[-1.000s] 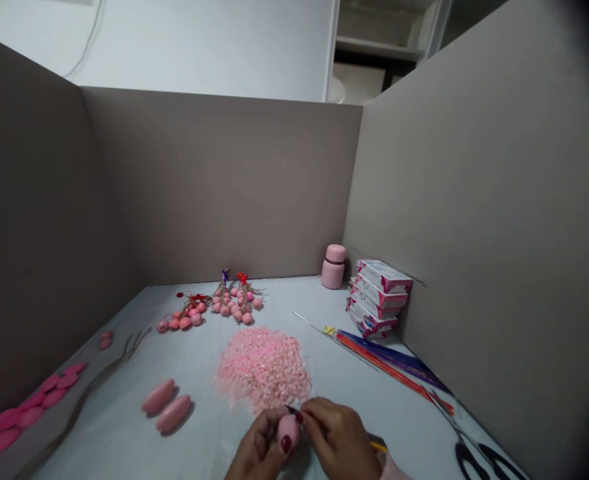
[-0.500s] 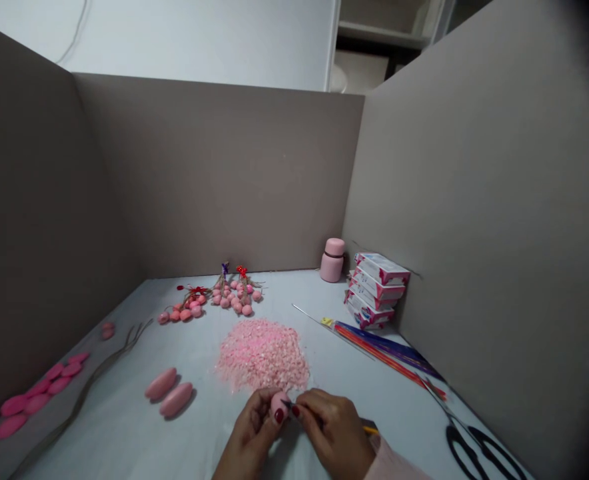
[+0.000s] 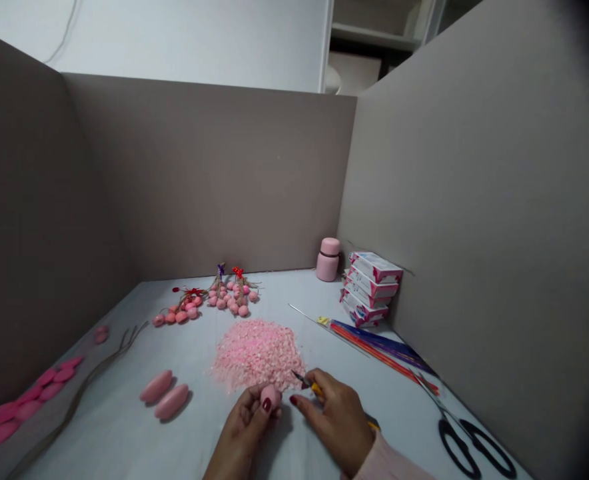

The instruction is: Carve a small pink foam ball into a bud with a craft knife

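My left hand [image 3: 247, 423] is closed around a small pink ball [image 3: 270, 396], its thumb resting on the front. In my right hand [image 3: 337, 420] is a yellow-and-black utility knife [image 3: 316, 389], its dark blade pointing up and left, apart from the ball. The knife's rear end shows beyond the palm. Just past both hands lies a heap of pink shavings [image 3: 259, 353]. Two smooth pink oval pieces [image 3: 172, 401] rest on the white surface to the left of my left hand.
Flat pink ovals [image 3: 27, 408] and brown stems [image 3: 82, 393] lie at left. Bunches of pink balls [image 3: 232, 299] sit at the back. At right are a pink flask [image 3: 328, 261], stacked boxes [image 3: 372, 288], coloured strips [image 3: 374, 343] and scissors [image 3: 454, 427]. Grey panels [image 3: 214, 180] enclose the table.
The knife has come away from the ball, and my right hand has moved right with it, blade now raised. My left hand keeps hold of the ball. The view has shifted slightly.
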Demonstrator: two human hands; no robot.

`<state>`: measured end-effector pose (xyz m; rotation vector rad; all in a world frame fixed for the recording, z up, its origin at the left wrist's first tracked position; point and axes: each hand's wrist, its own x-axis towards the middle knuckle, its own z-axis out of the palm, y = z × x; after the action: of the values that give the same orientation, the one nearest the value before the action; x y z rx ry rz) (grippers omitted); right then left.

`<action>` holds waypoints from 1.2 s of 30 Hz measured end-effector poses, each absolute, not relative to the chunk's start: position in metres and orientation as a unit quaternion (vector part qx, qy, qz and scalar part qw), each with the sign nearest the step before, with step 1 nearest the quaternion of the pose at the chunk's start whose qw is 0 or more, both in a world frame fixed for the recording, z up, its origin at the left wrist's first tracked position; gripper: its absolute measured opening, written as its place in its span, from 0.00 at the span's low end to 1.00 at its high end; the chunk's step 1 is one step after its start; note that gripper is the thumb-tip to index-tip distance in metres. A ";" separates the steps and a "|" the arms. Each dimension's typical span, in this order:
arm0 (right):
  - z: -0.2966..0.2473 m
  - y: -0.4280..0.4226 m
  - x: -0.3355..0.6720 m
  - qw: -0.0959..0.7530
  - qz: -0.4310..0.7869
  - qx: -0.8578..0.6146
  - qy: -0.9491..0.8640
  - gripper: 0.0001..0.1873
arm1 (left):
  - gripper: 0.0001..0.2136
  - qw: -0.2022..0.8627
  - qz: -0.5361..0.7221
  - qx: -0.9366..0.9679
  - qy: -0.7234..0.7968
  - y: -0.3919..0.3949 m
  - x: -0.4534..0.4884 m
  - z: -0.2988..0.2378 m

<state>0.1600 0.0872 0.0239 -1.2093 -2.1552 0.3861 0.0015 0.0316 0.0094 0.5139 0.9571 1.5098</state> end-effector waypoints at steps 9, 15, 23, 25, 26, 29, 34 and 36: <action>0.017 0.091 0.163 0.316 0.130 -0.434 -0.833 0.17 | 0.15 0.601 0.658 0.199 0.408 0.033 0.001 0.007; 0.024 0.092 0.163 0.322 0.126 -0.449 -0.824 0.13 | 0.14 0.627 0.650 0.142 0.406 0.030 0.000 0.016; 0.032 0.080 0.161 0.326 0.180 -0.360 -0.856 0.17 | 0.15 0.645 0.654 0.158 0.362 0.031 0.002 0.018; 0.035 0.078 0.161 0.323 0.194 -0.358 -0.854 0.17 | 0.14 0.640 0.652 0.176 0.367 0.031 0.002 0.015; 0.035 0.077 0.160 0.320 0.198 -0.356 -0.855 0.17 | 0.14 0.635 0.650 0.188 0.372 0.032 0.002 0.013; 0.035 0.075 0.159 0.302 0.200 -0.344 -0.866 0.19 | 0.16 0.612 0.645 0.228 0.398 0.032 0.003 0.009; 0.029 0.075 0.158 0.268 0.188 -0.335 -0.884 0.17 | 0.17 0.556 0.648 0.276 0.442 0.029 0.004 0.009; 0.027 0.076 0.158 0.259 0.179 -0.356 -0.880 0.17 | 0.18 0.551 0.650 0.287 0.438 0.027 0.005 0.010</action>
<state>0.1578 0.0765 0.0266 -0.9650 -2.3833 0.4862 0.0053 0.0274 0.0102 0.6785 1.0365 1.5372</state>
